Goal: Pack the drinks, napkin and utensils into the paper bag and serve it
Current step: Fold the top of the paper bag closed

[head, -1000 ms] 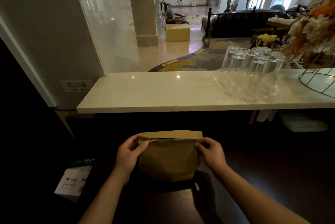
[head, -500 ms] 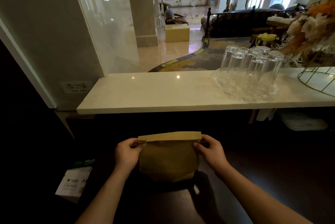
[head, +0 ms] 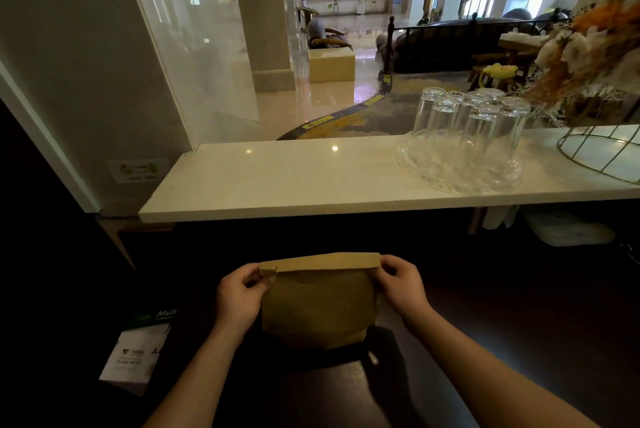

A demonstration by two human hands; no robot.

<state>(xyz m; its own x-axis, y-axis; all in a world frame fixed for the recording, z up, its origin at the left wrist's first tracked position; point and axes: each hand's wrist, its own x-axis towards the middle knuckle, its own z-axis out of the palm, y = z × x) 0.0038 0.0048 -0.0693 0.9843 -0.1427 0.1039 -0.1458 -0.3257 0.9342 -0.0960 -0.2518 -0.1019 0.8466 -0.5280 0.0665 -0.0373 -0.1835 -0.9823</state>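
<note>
A brown paper bag stands upright on the dark lower counter, low in the middle of the head view. Its top is folded over into a flat band. My left hand pinches the left end of that fold, and my right hand pinches the right end. The bag's contents are hidden; no drinks, napkin or utensils show.
A white marble ledge runs above and behind the bag. On its right stand several upturned glasses on a clear tray and a gold wire stand with dried flowers. A white and green paper pack lies lower left.
The bag's top flap has been folded down flat and tight. Both hands have shifted slightly along the fold's ends; the bag stays in place.
</note>
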